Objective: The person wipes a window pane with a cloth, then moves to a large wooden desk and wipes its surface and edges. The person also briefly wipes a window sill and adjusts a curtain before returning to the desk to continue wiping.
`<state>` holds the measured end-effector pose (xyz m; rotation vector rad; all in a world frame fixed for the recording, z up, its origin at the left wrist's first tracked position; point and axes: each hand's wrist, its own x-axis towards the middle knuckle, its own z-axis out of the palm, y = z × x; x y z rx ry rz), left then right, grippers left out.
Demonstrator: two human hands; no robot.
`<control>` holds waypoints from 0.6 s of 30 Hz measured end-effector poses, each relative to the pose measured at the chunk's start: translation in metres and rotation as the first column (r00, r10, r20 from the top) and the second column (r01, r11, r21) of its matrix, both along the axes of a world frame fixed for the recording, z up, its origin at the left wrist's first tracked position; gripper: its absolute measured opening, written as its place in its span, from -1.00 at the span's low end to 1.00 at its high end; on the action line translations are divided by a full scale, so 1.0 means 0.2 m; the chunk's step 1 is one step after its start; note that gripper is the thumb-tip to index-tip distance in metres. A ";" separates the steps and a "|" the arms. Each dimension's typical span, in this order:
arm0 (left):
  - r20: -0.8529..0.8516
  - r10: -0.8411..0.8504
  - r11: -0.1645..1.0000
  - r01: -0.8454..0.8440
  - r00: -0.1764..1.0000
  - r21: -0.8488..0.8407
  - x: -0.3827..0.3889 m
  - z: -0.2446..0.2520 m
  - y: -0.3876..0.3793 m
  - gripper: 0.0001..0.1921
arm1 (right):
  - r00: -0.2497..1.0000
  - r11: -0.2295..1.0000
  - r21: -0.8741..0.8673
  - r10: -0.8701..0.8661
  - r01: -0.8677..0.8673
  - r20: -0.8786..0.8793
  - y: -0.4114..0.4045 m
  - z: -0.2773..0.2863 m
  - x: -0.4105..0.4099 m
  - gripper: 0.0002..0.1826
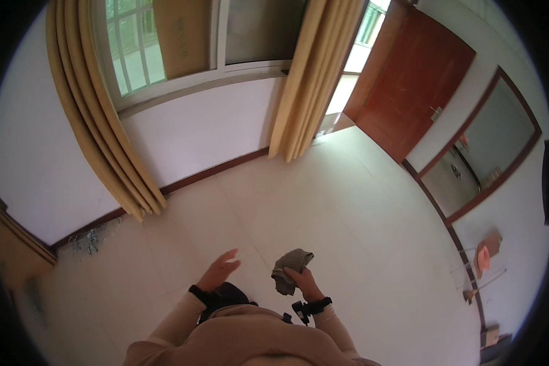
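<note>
A folded grey-green cloth (291,270) is gripped in my right hand (305,282), with the thumb lying on top of it. To the left of the cloth, my left hand (218,271) is raised with thumb and fingers apart and holds nothing. The two hands do not touch. Dark straps circle both wrists, and a small black device sits on the right one. Pale floor tiles (256,219) lie beyond the hands.
Tan curtains (297,91) hang beside a window over a white wall. A reddish-brown wooden door (411,82) stands open at the upper right, near a framed mirror (489,137). Clear plastic packaging (91,238) lies at the left wall; a chair (485,256) stands at right.
</note>
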<state>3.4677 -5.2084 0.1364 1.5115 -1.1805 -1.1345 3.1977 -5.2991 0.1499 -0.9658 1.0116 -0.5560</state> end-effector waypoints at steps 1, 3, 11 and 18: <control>0.073 0.068 0.997 -0.066 0.995 -0.032 0.10 -0.04 -0.07 -0.48 | 1.000 1.000 0.003 0.019 -0.019 -0.004 -0.15 -0.01 0.05 -0.56; -0.020 0.194 0.979 -0.193 0.981 0.063 0.28 -0.10 -0.18 -0.50 | 0.998 0.995 -0.076 0.061 -0.062 -0.012 -0.43 -0.08 0.17 -0.52; -0.126 0.487 0.873 -0.487 0.864 0.027 0.90 -0.04 -1.20 -0.81 | 0.968 0.988 -0.138 -0.106 0.076 -0.227 -1.36 -0.62 0.33 -0.57; -0.381 0.175 0.903 -0.302 0.908 -0.306 0.98 0.10 -2.52 -0.80 | 0.759 0.992 -0.007 -0.102 0.127 -0.643 -1.43 -0.90 -0.04 -0.46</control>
